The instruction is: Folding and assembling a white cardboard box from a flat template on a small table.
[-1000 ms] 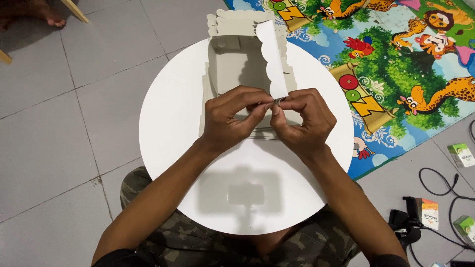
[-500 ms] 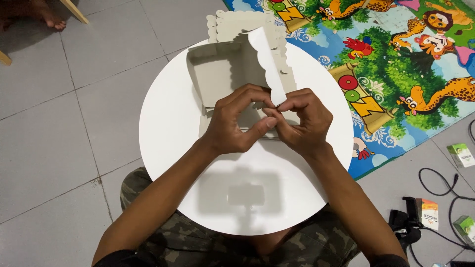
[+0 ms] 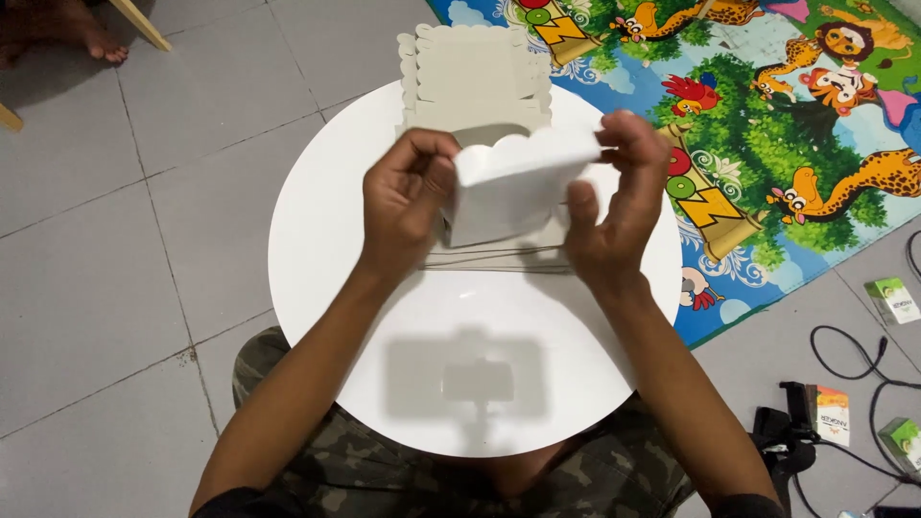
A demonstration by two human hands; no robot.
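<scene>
Over the round white table (image 3: 345, 288) on grey tiles, your left hand (image 3: 408, 206) and right hand (image 3: 614, 206) both grip a scallop-edged white cardboard box (image 3: 513, 187).

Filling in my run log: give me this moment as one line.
left hand: grips box's left side | right hand: pinches scalloped flap | white cardboard box: held above round white table

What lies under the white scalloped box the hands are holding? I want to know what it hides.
Under the white scalloped box, flat grey card pieces lie on the round white table. Their middle is covered.
</scene>
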